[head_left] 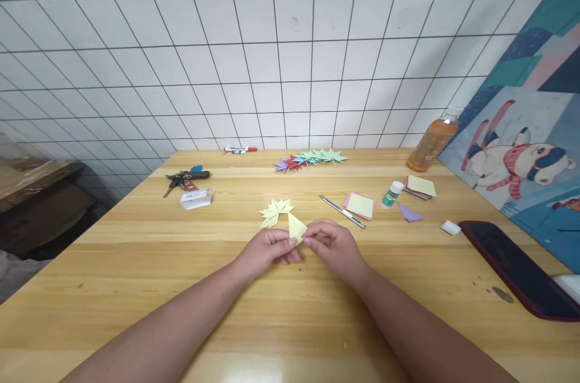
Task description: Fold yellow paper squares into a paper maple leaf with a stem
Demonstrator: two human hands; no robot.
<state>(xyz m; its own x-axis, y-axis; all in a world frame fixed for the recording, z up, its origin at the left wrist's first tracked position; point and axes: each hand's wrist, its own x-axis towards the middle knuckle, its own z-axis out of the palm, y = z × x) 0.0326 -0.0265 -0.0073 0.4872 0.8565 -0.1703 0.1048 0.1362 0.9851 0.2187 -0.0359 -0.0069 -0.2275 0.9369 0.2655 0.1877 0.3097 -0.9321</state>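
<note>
Fingers of the left hand [267, 248] and the right hand [338, 247] pinch a folded yellow paper [296, 228] in the head view, left thumb on its lower end, right fingertips at its right corner. It is held over the middle of the table [254, 334], near a cluster of yellow folded pieces [274, 212] lying farther toward the back edge. Along that edge lie a marker [240, 150], toward the left corner, and a row of coloured folded pieces [312, 159]. Keys [186, 177] and a small white box [196, 199] lie toward the left edge. Toward the right edge are a slim cutter [342, 211], a pink-and-yellow paper stack [359, 206], a glue stick [392, 195], a purple paper [409, 212], another paper stack [420, 186], a white eraser [450, 227] and a dark phone [521, 268]. An orange bottle [433, 141] stands by the back right corner.
</note>
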